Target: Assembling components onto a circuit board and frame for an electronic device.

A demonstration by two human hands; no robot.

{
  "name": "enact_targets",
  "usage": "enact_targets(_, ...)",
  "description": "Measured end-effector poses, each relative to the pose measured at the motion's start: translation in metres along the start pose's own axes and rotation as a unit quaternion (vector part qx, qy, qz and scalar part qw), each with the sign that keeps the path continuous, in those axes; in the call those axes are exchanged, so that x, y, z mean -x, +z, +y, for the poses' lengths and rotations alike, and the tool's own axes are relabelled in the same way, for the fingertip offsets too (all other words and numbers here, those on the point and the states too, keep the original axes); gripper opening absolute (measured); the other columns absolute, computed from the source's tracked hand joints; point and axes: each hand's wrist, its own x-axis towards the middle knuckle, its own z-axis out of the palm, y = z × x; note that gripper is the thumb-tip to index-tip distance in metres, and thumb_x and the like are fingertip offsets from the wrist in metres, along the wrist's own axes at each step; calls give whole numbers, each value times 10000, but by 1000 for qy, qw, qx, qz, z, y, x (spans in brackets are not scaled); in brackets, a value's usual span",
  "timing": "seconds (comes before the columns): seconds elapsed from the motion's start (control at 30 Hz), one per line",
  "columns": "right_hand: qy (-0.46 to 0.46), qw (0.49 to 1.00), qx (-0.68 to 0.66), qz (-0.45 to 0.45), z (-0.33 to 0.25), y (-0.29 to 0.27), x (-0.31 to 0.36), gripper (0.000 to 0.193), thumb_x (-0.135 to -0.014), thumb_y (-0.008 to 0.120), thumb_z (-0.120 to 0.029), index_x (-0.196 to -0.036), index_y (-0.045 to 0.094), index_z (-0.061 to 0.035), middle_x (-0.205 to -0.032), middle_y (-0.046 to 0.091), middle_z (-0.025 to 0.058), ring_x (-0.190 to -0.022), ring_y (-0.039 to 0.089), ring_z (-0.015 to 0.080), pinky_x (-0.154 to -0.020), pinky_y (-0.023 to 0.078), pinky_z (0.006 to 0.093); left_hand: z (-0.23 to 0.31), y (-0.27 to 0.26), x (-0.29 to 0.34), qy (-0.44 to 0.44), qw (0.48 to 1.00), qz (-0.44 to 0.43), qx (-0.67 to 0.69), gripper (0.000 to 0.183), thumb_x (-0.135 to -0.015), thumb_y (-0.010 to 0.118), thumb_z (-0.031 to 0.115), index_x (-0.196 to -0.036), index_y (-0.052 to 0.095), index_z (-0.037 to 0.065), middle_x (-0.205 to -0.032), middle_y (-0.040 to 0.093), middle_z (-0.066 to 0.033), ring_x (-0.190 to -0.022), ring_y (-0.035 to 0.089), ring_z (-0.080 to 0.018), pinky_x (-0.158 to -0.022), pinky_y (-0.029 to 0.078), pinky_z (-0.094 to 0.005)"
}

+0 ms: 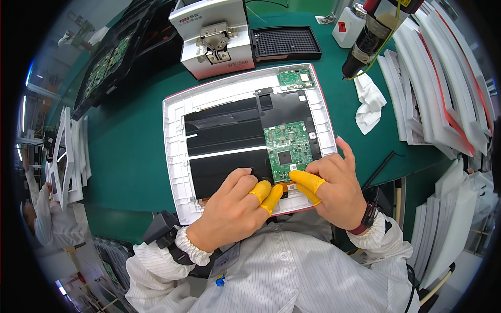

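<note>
A green circuit board (298,136) lies in a white-rimmed panel (171,135) on a green table (125,161) as the left hand (232,202) and right hand (336,189) bend to the board's lower edge, any grip impossible to tell, apparently seating a connection that next calls for even pressure.

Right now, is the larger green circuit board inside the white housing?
Inside: the larger green circuit board lies within the white housing's rim.
</note>
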Motion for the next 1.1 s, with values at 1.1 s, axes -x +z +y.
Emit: enact_targets(1.1,-127,977,143,-91,-33,-6,-10,147,-744,645,-189,-772,727,-70,-977,587,23,-1033,576,193,-1203,252,567,3,4,3,-31,998,41,-26,107,-734,708,159,-785,730,67,-954,698,-82,-944,618,-222,-1071,425,-498)
